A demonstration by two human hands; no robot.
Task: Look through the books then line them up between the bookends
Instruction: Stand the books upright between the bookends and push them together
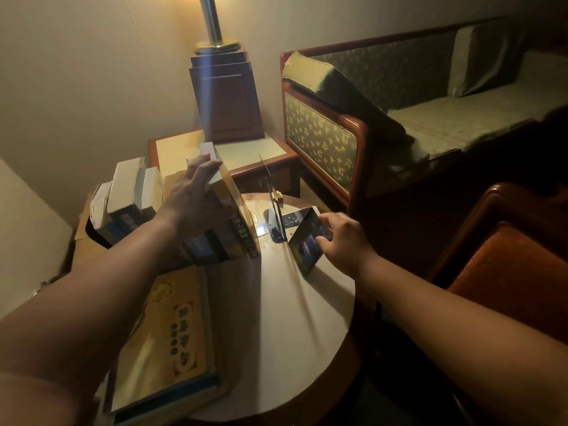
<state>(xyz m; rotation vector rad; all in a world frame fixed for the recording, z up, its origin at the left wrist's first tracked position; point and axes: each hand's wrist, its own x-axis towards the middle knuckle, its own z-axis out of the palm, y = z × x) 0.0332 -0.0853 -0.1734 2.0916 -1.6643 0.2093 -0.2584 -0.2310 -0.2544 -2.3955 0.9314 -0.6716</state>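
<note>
Several books [129, 182] stand at the left of the worktop [276, 318], and I see my left hand [190, 192] resting on their tops, fingers straight. Right of the black bookend [273, 224], my right hand [344, 241] clamps its fingers on a tilted dark book [304, 245].

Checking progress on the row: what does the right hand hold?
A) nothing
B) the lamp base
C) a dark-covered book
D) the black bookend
C: the right hand grips a tilted dark-covered book, just right of the upright black bookend.
</note>
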